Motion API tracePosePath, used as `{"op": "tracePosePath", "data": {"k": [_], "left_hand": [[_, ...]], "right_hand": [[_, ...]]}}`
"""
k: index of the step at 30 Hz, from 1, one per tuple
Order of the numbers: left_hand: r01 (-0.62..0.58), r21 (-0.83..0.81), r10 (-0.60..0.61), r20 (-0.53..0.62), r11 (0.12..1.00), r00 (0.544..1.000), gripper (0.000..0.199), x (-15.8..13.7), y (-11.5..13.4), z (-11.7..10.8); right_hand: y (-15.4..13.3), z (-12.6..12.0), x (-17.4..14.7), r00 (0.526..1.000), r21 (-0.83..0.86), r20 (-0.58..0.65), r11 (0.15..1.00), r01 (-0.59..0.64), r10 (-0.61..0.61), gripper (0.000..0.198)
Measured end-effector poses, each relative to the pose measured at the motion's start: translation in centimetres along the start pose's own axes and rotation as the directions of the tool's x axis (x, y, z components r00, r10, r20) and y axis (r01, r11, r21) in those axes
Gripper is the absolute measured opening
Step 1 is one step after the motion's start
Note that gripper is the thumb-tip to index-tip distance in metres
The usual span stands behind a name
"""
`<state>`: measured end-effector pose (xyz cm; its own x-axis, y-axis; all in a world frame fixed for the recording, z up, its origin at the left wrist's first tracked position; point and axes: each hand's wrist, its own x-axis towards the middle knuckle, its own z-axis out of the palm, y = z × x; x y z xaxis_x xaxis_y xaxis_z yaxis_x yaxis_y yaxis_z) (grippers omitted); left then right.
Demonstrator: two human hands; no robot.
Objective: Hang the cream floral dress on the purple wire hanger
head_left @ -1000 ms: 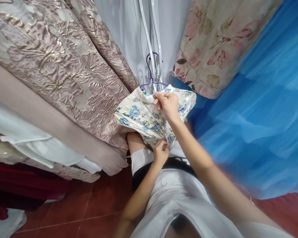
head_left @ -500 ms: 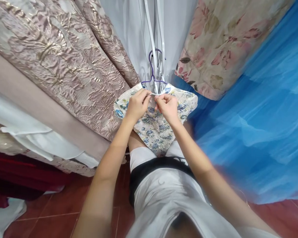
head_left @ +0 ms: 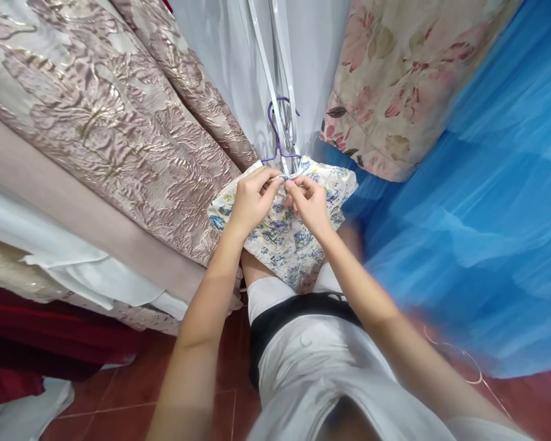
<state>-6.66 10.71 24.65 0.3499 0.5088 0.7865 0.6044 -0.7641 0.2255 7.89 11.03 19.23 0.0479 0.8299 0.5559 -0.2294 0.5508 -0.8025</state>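
Pinching neckline of floral garment (head_left: 278,248) thumb-to-fingers with left hand (head_left: 252,199) and right hand (head_left: 311,205), each grip near the other, just below purple hanger (head_left: 278,151). Can see garment spread below that hanger, white straps (head_left: 262,61) crossing it, brocade fabric (head_left: 96,122) left of it, blue fabric (head_left: 441,239) right.

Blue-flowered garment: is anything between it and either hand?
Nothing visible: the left hand and right hand both pinch the garment at its neckline. The hanger sits beyond them, not between.
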Motion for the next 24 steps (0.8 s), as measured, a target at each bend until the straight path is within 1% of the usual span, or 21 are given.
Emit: {"op": "tracePosePath", "data": {"k": [3,6,8,10,12,13,14,16,18,19,20,21,22,24], "left_hand": [[-0.008,0.013,0.007,0.02,1.0,1.0,0.03,-0.4,0.0,0.0],[-0.007,0.024,0.007,-0.017,1.0,1.0,0.032,-0.6,0.2,0.4],[0.008,0.033,-0.005,-0.097,0.999,0.995,0.034,-0.4,0.2,0.6],[0.035,0.025,-0.028,-0.234,0.999,0.972,0.034,0.3,-0.3,0.2],[0.044,0.007,-0.038,-0.391,0.999,0.92,0.034,1.3,-1.5,-1.2],[0.042,0.006,-0.035,-0.448,0.999,0.893,0.035,1.8,-2.6,-2.3],[0.037,0.018,-0.023,-0.486,0.999,0.874,0.036,2.1,-3.9,-3.5],[0.055,0.078,-0.011,-0.484,0.995,0.875,0.039,1.7,-7.0,-6.1],[0.125,0.115,-0.055,-0.479,0.986,0.876,0.043,-0.1,-10.4,-8.1],[0.205,0.079,-0.14,-0.499,0.976,0.855,0.045,-1.5,-11.9,-8.7],[0.307,0.037,-0.252,-0.481,0.951,0.84,0.044,-3.1,-13.3,-8.9],[0.388,-0.018,-0.344,-0.5,0.922,0.795,0.045,-4.8,-14.3,-8.8],[0.427,-0.048,-0.394,-0.487,0.903,0.78,0.043,-6.6,-15.0,-8.4],[0.463,-0.078,-0.446,-0.448,0.883,0.775,0.044,-9.8,-15.3,-6.6]], "right_hand": [[-1.0,-0.4,0.8,0.998,-0.04,0.058,0.999,0.005,-0.003,0.035],[-1.0,0.0,0.8,0.999,-0.068,0.041,0.997,-0.029,0.032,0.034],[-0.5,0.5,0.6,0.998,-0.086,0.016,0.994,-0.06,0.062,0.03],[0.4,0.9,0.2,0.995,-0.12,0.007,0.988,-0.096,0.098,0.025],[1.3,0.7,-0.5,0.99,-0.168,0.017,0.977,-0.134,0.139,0.02],[1.7,0.4,-1.1,0.987,-0.192,0.026,0.97,-0.152,0.16,0.018],[2.1,0.0,-1.8,0.983,-0.213,0.035,0.962,-0.168,0.179,0.017],[2.6,-1.1,-3.4,0.975,-0.246,0.049,0.948,-0.2,0.218,0.015],[3.2,-2.2,-5.2,0.963,-0.266,0.063,0.935,-0.236,0.261,0.014],[3.6,-2.5,-6.1,0.956,-0.276,0.073,0.927,-0.255,0.284,0.013],[4.0,-2.8,-6.9,0.947,-0.287,0.088,0.918,-0.272,0.308,0.013],[4.5,-3.0,-7.7,0.937,-0.301,0.105,0.909,-0.289,0.333,0.013],[5.1,-3.1,-8.3,0.926,-0.321,0.126,0.897,-0.302,0.357,0.012],[6.2,-3.2,-9.5,0.897,-0.393,0.18,0.866,-0.31,0.403,0.012]]}}
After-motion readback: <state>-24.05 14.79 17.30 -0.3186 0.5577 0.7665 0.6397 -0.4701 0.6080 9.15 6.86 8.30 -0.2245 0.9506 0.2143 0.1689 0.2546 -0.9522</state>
